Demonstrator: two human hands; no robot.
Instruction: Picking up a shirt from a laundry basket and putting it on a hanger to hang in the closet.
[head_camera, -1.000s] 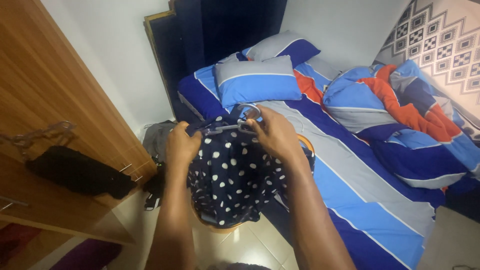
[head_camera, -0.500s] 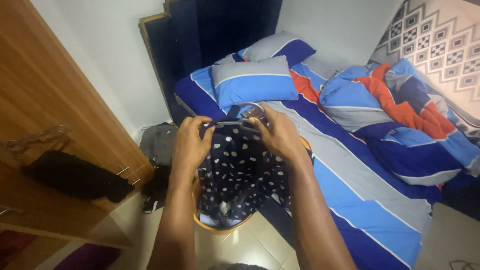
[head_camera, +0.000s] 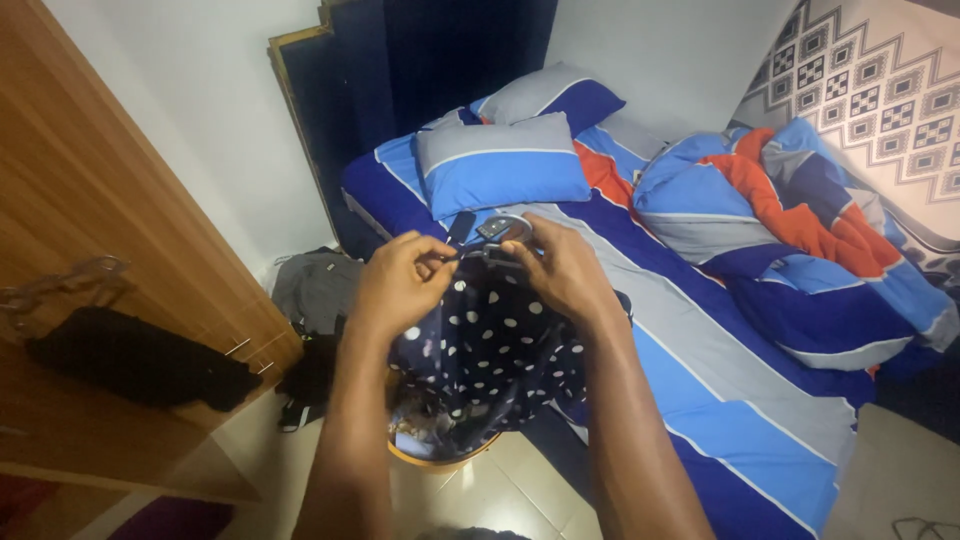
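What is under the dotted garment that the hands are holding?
Under the dotted garment stands a round basket on the floor, with some clothes visible inside. The garment covers most of it.

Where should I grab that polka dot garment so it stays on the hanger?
Probably at the top, where the polka dot garment drapes from the hanger, coming from above on both sides of the hook. The cloth hangs limp below toward the basket, so only the hanger gives a firm hold. The left hand and right hand already pinch there.
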